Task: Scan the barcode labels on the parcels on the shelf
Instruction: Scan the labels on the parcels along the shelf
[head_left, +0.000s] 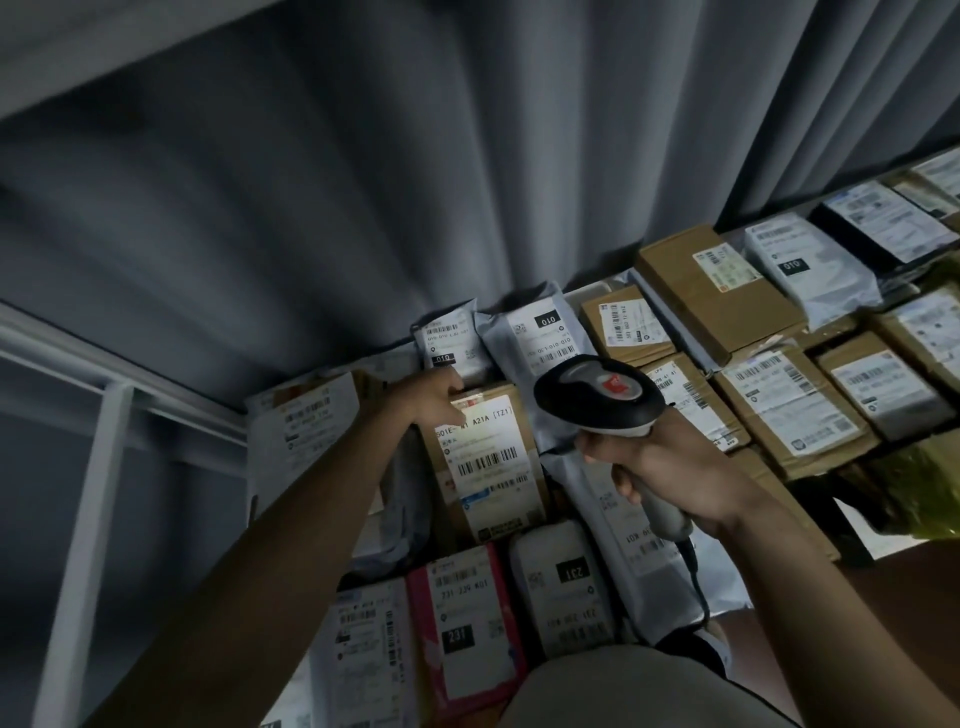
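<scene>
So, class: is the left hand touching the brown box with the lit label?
Touching. The head view shows the left hand resting on the top edge of the brown box, fingers overlapping its label, no gap visible.

Brown cardboard box (488, 457) with matt white paper label, glossy grey plastic mailer bags (535, 338), pink plastic mailer (467, 623), scanner (602, 397) in smooth black and grey plastic, grey cloth curtain (363, 182) in folds, white-painted metal shelf frame (88, 493)
</scene>
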